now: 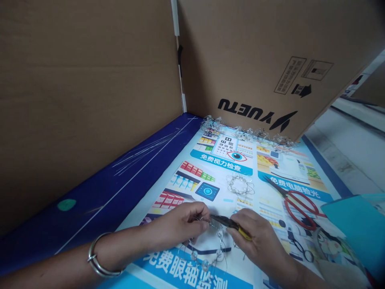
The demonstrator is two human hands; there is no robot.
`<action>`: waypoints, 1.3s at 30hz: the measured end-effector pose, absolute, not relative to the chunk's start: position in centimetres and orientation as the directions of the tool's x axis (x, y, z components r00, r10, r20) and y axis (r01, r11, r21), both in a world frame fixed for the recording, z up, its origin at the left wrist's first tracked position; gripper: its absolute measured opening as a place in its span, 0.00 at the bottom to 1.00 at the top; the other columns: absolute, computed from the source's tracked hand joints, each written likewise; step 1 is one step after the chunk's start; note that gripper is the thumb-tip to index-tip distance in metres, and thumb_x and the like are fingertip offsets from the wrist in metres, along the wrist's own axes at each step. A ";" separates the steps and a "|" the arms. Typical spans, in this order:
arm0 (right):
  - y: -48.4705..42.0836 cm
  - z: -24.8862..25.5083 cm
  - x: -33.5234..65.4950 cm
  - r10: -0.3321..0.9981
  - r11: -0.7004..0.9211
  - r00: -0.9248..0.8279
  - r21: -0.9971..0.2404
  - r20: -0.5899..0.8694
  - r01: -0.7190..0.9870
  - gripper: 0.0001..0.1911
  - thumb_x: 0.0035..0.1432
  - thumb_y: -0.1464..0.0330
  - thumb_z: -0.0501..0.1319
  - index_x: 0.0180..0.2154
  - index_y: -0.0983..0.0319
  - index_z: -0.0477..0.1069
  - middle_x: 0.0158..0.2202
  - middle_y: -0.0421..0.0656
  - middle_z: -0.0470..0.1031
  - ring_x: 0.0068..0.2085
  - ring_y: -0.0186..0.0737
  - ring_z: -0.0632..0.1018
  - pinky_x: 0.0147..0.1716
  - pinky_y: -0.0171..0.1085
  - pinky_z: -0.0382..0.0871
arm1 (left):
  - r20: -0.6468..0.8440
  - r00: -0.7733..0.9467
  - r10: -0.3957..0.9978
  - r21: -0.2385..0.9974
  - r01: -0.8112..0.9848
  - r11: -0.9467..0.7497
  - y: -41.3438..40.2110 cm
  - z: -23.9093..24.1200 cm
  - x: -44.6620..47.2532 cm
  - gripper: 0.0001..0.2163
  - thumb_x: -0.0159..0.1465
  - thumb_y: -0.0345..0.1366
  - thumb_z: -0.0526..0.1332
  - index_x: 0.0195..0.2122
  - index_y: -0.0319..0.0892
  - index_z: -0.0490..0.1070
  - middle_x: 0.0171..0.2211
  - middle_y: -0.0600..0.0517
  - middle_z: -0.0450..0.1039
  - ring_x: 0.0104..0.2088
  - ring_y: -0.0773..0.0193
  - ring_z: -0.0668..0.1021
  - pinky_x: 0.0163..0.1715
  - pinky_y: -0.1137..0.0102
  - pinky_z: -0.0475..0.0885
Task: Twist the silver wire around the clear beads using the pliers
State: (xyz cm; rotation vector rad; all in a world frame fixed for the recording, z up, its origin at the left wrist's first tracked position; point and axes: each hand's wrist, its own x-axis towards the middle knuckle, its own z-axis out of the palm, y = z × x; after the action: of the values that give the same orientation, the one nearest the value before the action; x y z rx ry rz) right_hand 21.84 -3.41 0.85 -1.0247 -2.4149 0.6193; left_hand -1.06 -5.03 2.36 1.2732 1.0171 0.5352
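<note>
**Person's arms and hands: dress and ornament**

Left hand [180, 224]: bare. Left forearm [60, 271]: uncovered from the wrist to the lower left corner of the view. Left wrist: bangles [98, 257], silver-coloured metal, thin, round in section, plain and polished, with a bright highlight along the curve. They sit close together as a small stack; at least two, exact count not resolvable. Right hand [255, 239]: bare. Right forearm [296, 275]: uncovered, only a short stretch showing before the bottom edge. Fingers [197, 209] of both hands too small and blurred to judge for rings.
</note>
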 end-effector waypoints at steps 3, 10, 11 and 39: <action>-3.5 1.0 21.7 0.746 0.622 -0.631 -0.558 0.211 0.549 0.05 0.57 0.69 0.56 0.37 0.60 0.68 0.31 0.42 0.69 0.34 0.36 0.69 0.32 0.35 0.62 | -0.313 0.508 0.802 0.949 0.191 0.249 -5.0 2.3 -1.3 0.07 0.60 0.38 0.55 0.30 0.41 0.60 0.19 0.58 0.59 0.20 0.71 0.61 0.21 0.75 0.56; -3.5 1.4 21.6 0.761 0.592 -0.633 -0.553 0.143 0.587 0.06 0.58 0.67 0.55 0.37 0.61 0.68 0.31 0.42 0.68 0.34 0.37 0.69 0.32 0.35 0.62 | -0.289 0.581 0.761 0.957 0.156 0.245 -4.9 2.0 -1.8 0.07 0.62 0.39 0.54 0.33 0.40 0.61 0.21 0.58 0.58 0.21 0.70 0.60 0.22 0.75 0.56; -3.6 1.3 21.7 0.757 0.601 -0.636 -0.543 0.150 0.587 0.06 0.58 0.67 0.55 0.37 0.61 0.68 0.32 0.42 0.68 0.34 0.37 0.69 0.32 0.35 0.62 | -0.286 0.584 0.760 0.958 0.161 0.237 -4.8 2.1 -1.8 0.07 0.62 0.39 0.54 0.33 0.40 0.61 0.21 0.58 0.57 0.21 0.71 0.59 0.22 0.75 0.55; -4.2 1.9 21.7 0.634 0.764 -0.653 -0.206 0.415 0.611 0.08 0.55 0.70 0.57 0.39 0.62 0.67 0.33 0.45 0.67 0.36 0.43 0.67 0.35 0.42 0.60 | -0.328 0.582 0.744 0.931 0.067 0.359 -4.6 2.2 -1.9 0.08 0.62 0.39 0.55 0.33 0.40 0.61 0.20 0.58 0.57 0.20 0.72 0.58 0.20 0.75 0.54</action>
State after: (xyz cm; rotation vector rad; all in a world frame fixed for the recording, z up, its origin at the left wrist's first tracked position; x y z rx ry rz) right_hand 21.69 -4.20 1.94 -0.9386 -2.4908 0.0656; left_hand -1.91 -4.59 2.17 1.1380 0.8675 0.5160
